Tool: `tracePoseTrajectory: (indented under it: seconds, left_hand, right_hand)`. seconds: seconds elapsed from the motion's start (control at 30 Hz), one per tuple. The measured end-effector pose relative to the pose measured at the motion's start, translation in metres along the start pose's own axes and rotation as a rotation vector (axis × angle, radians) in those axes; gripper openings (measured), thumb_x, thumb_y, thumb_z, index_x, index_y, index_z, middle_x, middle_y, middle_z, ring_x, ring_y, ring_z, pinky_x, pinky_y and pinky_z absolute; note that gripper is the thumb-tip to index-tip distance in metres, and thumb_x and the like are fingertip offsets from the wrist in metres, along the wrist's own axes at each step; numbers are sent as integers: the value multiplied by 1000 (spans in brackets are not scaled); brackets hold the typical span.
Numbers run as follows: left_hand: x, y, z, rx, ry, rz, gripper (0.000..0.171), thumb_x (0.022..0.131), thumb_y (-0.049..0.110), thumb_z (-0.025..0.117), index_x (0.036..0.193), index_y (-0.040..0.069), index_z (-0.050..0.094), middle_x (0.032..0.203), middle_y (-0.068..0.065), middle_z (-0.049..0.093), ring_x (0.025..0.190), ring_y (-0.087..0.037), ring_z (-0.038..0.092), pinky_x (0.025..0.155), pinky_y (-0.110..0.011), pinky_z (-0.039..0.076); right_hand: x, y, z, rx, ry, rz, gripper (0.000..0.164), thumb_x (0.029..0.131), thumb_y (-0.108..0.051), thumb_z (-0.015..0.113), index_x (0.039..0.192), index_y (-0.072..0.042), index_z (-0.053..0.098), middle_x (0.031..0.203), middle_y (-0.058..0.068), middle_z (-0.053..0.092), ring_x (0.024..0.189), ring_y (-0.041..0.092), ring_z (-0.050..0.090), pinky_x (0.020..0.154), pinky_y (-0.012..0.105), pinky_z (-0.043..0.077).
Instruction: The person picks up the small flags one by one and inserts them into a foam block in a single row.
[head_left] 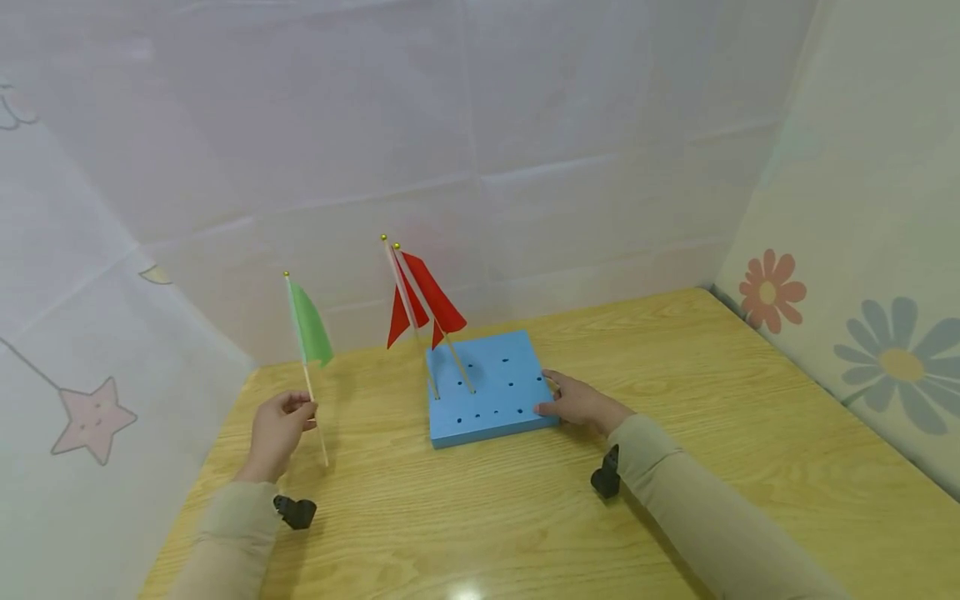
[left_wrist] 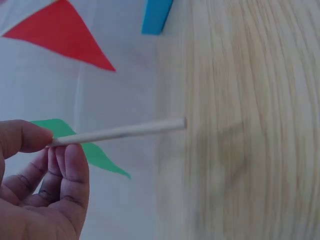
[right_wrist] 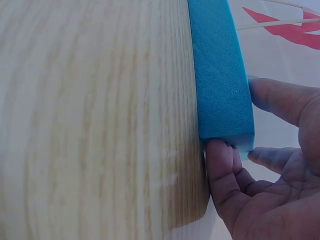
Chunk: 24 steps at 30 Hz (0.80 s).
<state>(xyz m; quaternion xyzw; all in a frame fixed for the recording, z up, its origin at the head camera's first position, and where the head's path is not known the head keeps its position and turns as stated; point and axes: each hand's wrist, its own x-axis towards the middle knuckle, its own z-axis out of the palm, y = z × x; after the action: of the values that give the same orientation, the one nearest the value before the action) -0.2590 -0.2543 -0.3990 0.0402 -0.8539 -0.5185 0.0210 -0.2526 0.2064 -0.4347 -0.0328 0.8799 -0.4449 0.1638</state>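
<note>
Between thumb and fingers, my left hand (head_left: pixel 274 429) pinches the thin wooden stick of a green flag (head_left: pixel 309 329). The flag stands nearly upright, gold ball at the top; in the left wrist view the lower end of the stick (left_wrist: pixel 125 132) points toward the table, apart from it. My right hand (head_left: pixel 579 400) holds the right edge of a blue foam board (head_left: pixel 487 427), thumb on the top face and fingers against the side (right_wrist: pixel 220 75). Two red flags, one on the left (head_left: pixel 399 317) and one on the right (head_left: pixel 435 293), lean leftward from holes in the board.
The board lies flat on a wood-grain table (head_left: pixel 450 517), with several small holes in its top. A pale cloth (head_left: pixel 585 217) hangs behind the table. Printed flowers (head_left: pixel 767 293) and a star (head_left: pixel 93 419) decorate the side cloths.
</note>
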Motion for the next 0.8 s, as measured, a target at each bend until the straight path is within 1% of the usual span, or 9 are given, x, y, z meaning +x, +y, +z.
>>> tracePoseTrajectory:
  seconds: [0.1,0.17,0.23,0.33,0.43,0.53,0.63,0.8]
  left_hand:
    - [-1,10,12,-30,0,16,30,105,7,56,128,-11,54,108,-14,59,83,-9,64,77,-22,57]
    - [-2,17,19,-39,-1,31,32,105,6,55,132,-11,54,110,-15,59,84,-8,64,76,-20,57]
    - [-2,23,26,-47,-5,55,34,105,6,55,135,-11,54,112,-16,59,86,-8,63,77,-20,57]
    - [-2,31,38,-74,-3,94,35,105,5,55,137,-10,55,112,-17,59,90,-11,62,80,-23,58]
    - [-1,39,50,-120,8,124,31,104,2,56,133,-11,58,109,-16,60,92,-13,62,81,-25,58]
    - [-1,46,63,-151,13,149,27,103,0,57,128,-10,60,105,-14,61,89,-12,61,79,-24,58]
    - [-2,53,75,-164,4,176,26,102,0,58,126,-9,61,104,-13,61,87,-9,61,79,-23,58]
    - [-8,64,88,-179,-4,226,24,102,0,60,124,-9,62,107,-15,61,87,-10,61,78,-22,58]
  right_hand:
    - [0,1,0,16,-6,2,83,100,-21,70,163,1,20,151,38,38,141,49,38,106,56,43]
    - [0,1,0,32,-10,3,82,101,-20,69,163,0,19,151,38,38,141,48,39,104,55,44]
    - [0,1,-1,21,-6,1,82,101,-20,69,163,1,20,150,37,40,139,48,41,103,54,45]
    - [1,1,-1,6,7,6,81,100,-20,69,163,1,21,149,36,42,138,47,42,105,54,44]
    - [1,1,-2,-1,9,12,81,100,-20,70,163,1,22,148,36,43,138,46,43,106,55,43]
    - [1,2,-1,3,8,14,82,100,-20,70,163,1,22,146,35,44,135,44,46,104,53,45]
    - [1,3,-1,6,5,12,82,100,-20,70,162,1,22,146,34,45,133,43,47,100,51,46]
    - [1,2,0,13,-8,-1,82,100,-21,70,163,1,21,149,36,42,137,46,44,101,52,46]
